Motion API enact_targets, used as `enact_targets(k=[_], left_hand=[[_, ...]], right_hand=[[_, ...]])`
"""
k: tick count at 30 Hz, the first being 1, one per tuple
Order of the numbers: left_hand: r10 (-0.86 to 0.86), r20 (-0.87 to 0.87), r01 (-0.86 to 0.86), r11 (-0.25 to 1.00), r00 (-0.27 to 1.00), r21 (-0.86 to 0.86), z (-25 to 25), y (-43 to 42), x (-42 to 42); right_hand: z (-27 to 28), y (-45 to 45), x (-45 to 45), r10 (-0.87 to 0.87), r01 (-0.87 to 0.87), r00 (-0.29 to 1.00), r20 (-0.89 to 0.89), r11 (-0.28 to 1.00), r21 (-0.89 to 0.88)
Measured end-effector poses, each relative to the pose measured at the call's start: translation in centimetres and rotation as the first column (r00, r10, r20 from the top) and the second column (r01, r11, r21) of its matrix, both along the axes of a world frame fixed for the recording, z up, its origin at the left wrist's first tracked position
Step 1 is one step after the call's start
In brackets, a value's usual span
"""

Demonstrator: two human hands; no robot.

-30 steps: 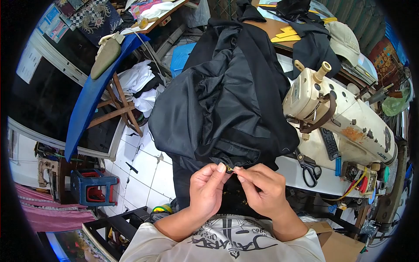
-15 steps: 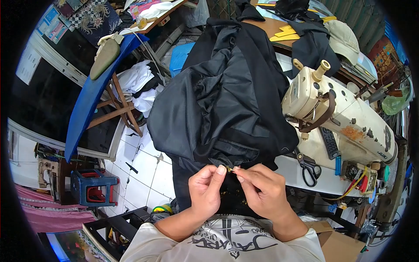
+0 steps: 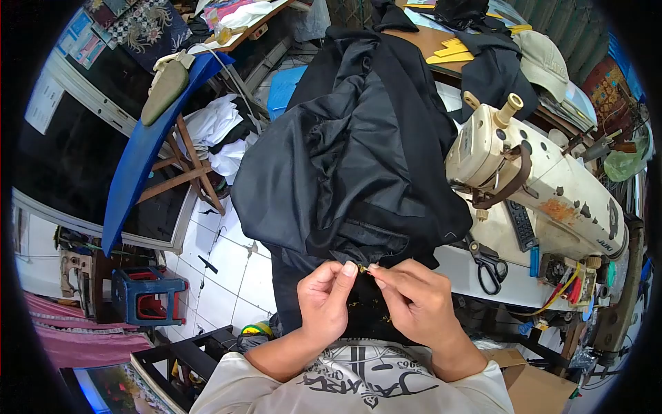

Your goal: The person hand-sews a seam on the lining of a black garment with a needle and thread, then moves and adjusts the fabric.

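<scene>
Left hand (image 3: 324, 300) angled upward, thumb and forefinger pinched the black garment's edge (image 3: 345, 255). Right hand (image 3: 417, 297) slanted inward, fingertips narrowed together; anything held was too small to tell.

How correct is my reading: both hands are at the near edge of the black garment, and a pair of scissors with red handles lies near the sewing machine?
The handle colour is wrong: the scissors have black handles, as the head view shows. Both hands, left and right, are at the near edge of the black garment, and the scissors lie near the sewing machine.
</scene>
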State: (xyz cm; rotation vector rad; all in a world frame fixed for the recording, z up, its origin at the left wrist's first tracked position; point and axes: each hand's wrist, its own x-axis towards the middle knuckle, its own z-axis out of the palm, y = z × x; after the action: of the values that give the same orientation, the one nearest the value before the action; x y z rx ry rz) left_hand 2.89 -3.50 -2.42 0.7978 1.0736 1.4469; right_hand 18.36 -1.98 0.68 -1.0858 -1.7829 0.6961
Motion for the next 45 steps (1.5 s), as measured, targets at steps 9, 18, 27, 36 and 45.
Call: enact_targets(k=[9,18,27,36,45], left_hand=[[0.03,-0.099,-0.022,0.997,0.995,0.076,-0.3,0.7,0.2],[-0.117,0.344,0.126,0.992,0.931,-0.002,-0.1,0.9,-0.7],[-0.12,0.341,0.127,0.992,0.933,-0.001,0.2,0.9,-0.5],[-0.148,0.177,0.153,0.988,0.973,-0.016,-0.6,0.5,-0.8],[-0.076,0.186,0.083,0.996,0.98,-0.03,-0.6,1.1,-0.1]], right_hand=[[0.1,0.6,-0.1,-0.006,0.006,1.0,0.027,1.0,0.014],[-1.0,0.9,-0.4,-0.006,0.013,0.997,-0.082,0.997,0.081],[-1.1,1.1,-0.4,-0.01,0.018,0.996,-0.085,0.995,0.098],[-2.3,1.8,0.2,0.096,-0.067,0.989,-0.116,0.97,0.232],[-2.8,1.6,0.7,0.287,-0.217,0.943,-0.17,0.915,0.34]])
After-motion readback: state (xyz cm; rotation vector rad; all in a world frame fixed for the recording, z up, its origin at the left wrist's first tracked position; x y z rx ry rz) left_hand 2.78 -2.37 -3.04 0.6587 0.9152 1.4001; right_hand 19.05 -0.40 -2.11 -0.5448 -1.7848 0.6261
